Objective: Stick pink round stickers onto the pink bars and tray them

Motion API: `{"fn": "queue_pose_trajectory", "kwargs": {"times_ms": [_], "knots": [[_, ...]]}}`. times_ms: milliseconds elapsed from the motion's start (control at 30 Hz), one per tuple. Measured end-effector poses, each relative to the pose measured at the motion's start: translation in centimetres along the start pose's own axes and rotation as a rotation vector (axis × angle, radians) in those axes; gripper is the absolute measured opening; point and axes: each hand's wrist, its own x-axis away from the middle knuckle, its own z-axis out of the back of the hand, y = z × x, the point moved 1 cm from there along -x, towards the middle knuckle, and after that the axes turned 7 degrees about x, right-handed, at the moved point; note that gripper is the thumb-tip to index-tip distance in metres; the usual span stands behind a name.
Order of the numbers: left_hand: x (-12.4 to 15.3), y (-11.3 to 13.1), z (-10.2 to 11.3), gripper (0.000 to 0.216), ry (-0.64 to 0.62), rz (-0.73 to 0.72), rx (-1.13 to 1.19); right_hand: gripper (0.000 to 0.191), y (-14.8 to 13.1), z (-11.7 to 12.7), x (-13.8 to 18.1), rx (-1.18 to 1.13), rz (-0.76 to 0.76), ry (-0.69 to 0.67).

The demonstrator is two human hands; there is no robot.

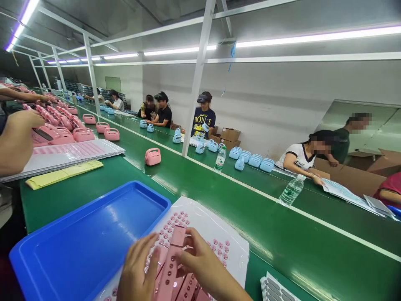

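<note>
My left hand (138,271) and my right hand (203,267) meet at the bottom centre over a pink plastic part (171,267) with rows of small holes. Both hands grip it, the left on its left side, the right on its upper right. Under it lies a white sticker sheet (216,234) dotted with small pink round stickers. More pink parts lie just below, partly hidden by my hands.
An empty blue tray (84,242) sits to the left. A green conveyor belt (282,234) runs past with a pink toy case (153,156) on it. Co-workers sit opposite with blue cases (255,160) and water bottles (291,190). Another person's arm (15,140) reaches in at left by pink cases.
</note>
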Motion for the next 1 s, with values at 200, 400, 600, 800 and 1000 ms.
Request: {"fn": "queue_pose_trajectory", "kwargs": {"times_ms": [200,400,600,800,1000], "knots": [[0.6,0.6,-1.2,0.071,-0.086,0.516,0.898,0.021,0.6,1.5,-8.2,0.589,0.053,0.108],[0.2,1.1,-0.2,0.065,0.102,0.624,1.006,0.027,3.9,4.4,-14.4,0.934,-0.074,0.371],[0.8,1.9,-0.5,0.031,0.006,0.697,1.255,0.026,5.1,3.3,-15.1,1.22,-0.148,0.41],[1.0,1.7,-1.0,0.04,-0.293,0.629,1.409,0.027,4.4,2.8,-15.5,1.337,-0.148,0.379],[1.0,0.4,-1.3,0.035,-0.066,0.693,1.216,0.028,4.0,2.1,-15.4,1.32,-0.135,0.372]]}}
